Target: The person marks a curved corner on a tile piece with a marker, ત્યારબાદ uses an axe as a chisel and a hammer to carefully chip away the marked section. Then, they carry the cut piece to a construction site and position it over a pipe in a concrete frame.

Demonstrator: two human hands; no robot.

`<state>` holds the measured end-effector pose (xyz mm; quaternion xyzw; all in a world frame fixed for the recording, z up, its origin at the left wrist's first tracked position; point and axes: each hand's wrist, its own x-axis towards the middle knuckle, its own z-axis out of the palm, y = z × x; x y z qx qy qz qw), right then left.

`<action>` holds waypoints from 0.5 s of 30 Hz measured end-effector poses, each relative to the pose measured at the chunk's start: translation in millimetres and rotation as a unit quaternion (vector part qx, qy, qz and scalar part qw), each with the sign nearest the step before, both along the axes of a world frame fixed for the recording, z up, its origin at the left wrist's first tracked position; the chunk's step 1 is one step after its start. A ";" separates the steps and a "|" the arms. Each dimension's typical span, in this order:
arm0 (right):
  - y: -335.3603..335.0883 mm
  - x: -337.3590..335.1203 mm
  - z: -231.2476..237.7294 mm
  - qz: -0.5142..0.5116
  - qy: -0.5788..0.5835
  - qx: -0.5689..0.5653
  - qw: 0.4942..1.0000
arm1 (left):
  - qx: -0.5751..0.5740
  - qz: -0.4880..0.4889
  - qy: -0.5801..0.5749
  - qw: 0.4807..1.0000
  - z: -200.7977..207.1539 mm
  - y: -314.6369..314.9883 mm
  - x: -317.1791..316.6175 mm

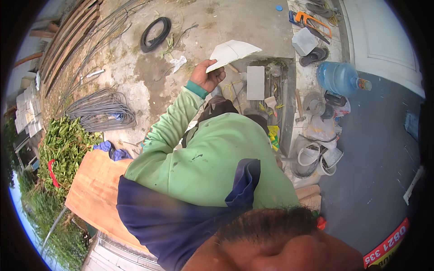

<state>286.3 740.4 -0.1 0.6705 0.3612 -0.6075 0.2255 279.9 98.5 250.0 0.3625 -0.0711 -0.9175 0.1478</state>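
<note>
My left hand (209, 77) is raised out in front, away from my body. Its fingers are closed on the lower left corner of a broken white tile (233, 53), which has a pointed right end and a curved upper edge. The tile is held tilted, above the concrete ground. My right hand is hidden behind my green-clad body. Close to the tile, a pale grey rectangular slab (256, 83) lies in a sunken, cluttered strip of ground.
A hammer (299, 106), buckets (308, 154) and a blue water jug (337, 77) stand or lie at the right. Farther off are an orange-framed saw (314, 25) and sandals (315, 56). Leftward are a black hose coil (155, 35), a cable coil (101, 110) and an orange-brown board (97, 185).
</note>
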 end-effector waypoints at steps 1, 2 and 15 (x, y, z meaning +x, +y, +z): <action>-4.5 -16.7 12.0 0.042 0.016 -0.022 0.999 | 0.013 0.002 -0.021 1.000 5.3 -0.5 12.7; -9.0 -32.5 23.5 0.082 0.029 -0.044 0.995 | 0.025 0.001 -0.043 0.999 7.7 0.3 24.0; -184.7 -170.7 139.7 0.323 0.049 -0.002 0.945 | 0.148 0.257 -0.164 0.941 -18.8 1.2 166.6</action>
